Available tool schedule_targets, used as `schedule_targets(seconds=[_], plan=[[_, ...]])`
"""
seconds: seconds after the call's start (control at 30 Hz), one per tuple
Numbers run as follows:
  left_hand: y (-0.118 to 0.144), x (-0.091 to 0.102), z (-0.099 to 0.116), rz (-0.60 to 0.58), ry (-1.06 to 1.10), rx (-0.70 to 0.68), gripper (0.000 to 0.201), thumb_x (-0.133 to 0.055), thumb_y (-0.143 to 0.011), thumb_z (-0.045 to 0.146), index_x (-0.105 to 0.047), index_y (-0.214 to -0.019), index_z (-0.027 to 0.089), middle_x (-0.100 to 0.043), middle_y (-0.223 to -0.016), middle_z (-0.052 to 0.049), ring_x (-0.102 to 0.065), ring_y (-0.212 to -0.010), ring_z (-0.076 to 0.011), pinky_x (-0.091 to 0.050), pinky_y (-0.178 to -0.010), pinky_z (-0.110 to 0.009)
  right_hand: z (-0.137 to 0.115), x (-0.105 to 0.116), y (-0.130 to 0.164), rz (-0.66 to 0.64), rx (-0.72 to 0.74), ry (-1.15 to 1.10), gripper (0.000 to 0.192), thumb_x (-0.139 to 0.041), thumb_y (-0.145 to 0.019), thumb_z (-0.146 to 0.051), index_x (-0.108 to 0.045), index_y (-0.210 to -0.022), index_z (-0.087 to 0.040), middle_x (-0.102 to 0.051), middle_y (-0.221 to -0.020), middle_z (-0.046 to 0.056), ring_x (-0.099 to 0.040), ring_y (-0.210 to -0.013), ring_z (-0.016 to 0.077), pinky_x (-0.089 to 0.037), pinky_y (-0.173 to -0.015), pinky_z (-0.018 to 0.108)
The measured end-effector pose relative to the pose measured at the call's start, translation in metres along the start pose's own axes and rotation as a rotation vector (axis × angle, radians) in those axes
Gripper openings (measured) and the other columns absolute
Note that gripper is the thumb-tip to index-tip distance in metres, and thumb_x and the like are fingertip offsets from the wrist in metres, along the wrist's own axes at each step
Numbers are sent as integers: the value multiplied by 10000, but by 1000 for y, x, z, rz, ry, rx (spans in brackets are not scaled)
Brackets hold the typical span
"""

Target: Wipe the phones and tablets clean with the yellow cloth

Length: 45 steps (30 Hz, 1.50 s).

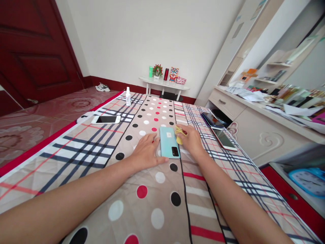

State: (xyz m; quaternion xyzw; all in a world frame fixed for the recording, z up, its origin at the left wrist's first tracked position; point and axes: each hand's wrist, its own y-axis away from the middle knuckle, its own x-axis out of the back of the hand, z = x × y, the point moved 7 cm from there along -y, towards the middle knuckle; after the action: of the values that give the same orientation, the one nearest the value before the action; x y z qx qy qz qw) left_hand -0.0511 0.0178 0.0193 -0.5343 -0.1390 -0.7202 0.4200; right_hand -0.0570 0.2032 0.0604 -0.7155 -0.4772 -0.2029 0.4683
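Note:
A light blue phone lies back side up on the dotted middle strip of the bedspread, with a pale square label and a black camera block at its near right corner. My left hand rests against its left side, the fingers along that edge and the thumb at the near edge, gripping it in place. In my right hand is a piece of yellow cloth, pinched in the fingers and touching the phone's right edge. The phone's screen is hidden underneath.
A white phone and a white bottle are at the left. On the right lie a dark phone and a red-edged phone, near a cluttered dresser. Beyond the bed stands a small white table with ornaments.

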Motion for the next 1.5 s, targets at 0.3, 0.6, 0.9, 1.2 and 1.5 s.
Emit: schedule_targets(seconds=[0.3, 0.6, 0.9, 1.2, 1.5], plan=[[-4, -1, -7, -46, 19, -23, 611, -609, -783, 500, -535, -1301, 184, -392, -1461, -167, -358, -1332, -353, -296, -1091, -492, -72, -29, 30, -556, 397, -263, 193, -584, -761, -72, -701, -847, -200, -667, -872, 17, -604, -801, 144, -453, -741, 261], [-7, 1, -8, -94, -36, 19, 696, -611, -776, 539, -495, -1365, 186, -366, -1497, -138, -325, -1368, -310, -276, -1123, -444, 6, -33, -23, -165, 147, 153, 209, -513, -818, -124, -718, -843, -159, -634, -872, 65, -577, -817, 176, -413, -738, 264], [-9, 0, -9, -105, -20, 54, 699, -643, -760, 491, -494, -1354, 154, -350, -1502, -156, -320, -1376, -316, -260, -1139, -440, -10, -69, -51, -236, 104, 197, 292, -493, -821, -88, -732, -970, -166, -657, -978, 73, -571, -915, 190, -405, -812, 264], [-10, -1, -20, 0, 87, 128, 947, -752, -634, 477, -366, -1403, 83, -323, -1504, -192, -299, -1394, -301, -270, -1152, -398, -71, -55, 17, -416, 370, -10, 264, -510, -768, -57, -730, -811, -196, -611, -790, 27, -554, -742, 148, -397, -680, 240], [-11, 1, -18, -108, 34, 71, 864, -724, -653, 552, -443, -1375, 168, -322, -1516, -159, -309, -1386, -316, -299, -1124, -438, -58, -25, 30, -609, 219, -62, 155, -585, -738, -125, -694, -829, -187, -684, -825, 12, -594, -732, 136, -395, -655, 228]])
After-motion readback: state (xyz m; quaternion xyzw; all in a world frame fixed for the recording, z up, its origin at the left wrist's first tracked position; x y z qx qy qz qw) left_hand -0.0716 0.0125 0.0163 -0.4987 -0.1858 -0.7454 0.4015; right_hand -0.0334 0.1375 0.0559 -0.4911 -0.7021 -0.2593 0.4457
